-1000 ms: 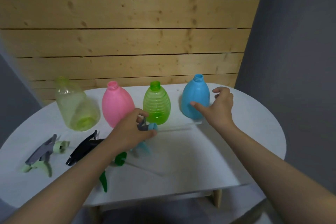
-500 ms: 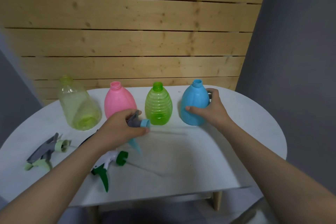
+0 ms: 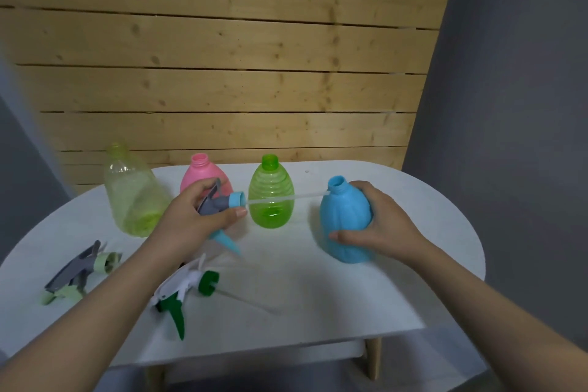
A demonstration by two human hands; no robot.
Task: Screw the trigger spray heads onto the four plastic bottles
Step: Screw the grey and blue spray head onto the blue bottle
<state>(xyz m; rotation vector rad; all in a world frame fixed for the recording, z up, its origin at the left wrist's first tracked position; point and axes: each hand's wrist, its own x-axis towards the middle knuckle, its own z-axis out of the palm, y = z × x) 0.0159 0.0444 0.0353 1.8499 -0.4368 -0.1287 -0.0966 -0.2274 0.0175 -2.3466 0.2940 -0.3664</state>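
Note:
My right hand [image 3: 380,226] grips the blue bottle [image 3: 345,226], lifted and tilted left toward the spray head. My left hand [image 3: 194,219] holds the grey and blue spray head [image 3: 219,202] above the table. Its white dip tube [image 3: 286,198] runs right, and the tip sits at the blue bottle's open neck. The pink bottle [image 3: 197,173], the ribbed green bottle [image 3: 270,197] and the clear yellow-green bottle [image 3: 132,197] stand open in a row behind. A white and green spray head [image 3: 187,291] and a grey and pale green spray head [image 3: 79,270] lie on the table.
The white oval table [image 3: 318,296] stands against a wooden plank wall [image 3: 222,73]. Grey walls flank it on both sides. The table's front edge lies close below my forearms.
My right hand closed round the blue bottle, then lifted it forward and tilted it. My left hand raised the blue spray head and swung its tube to the bottle's neck.

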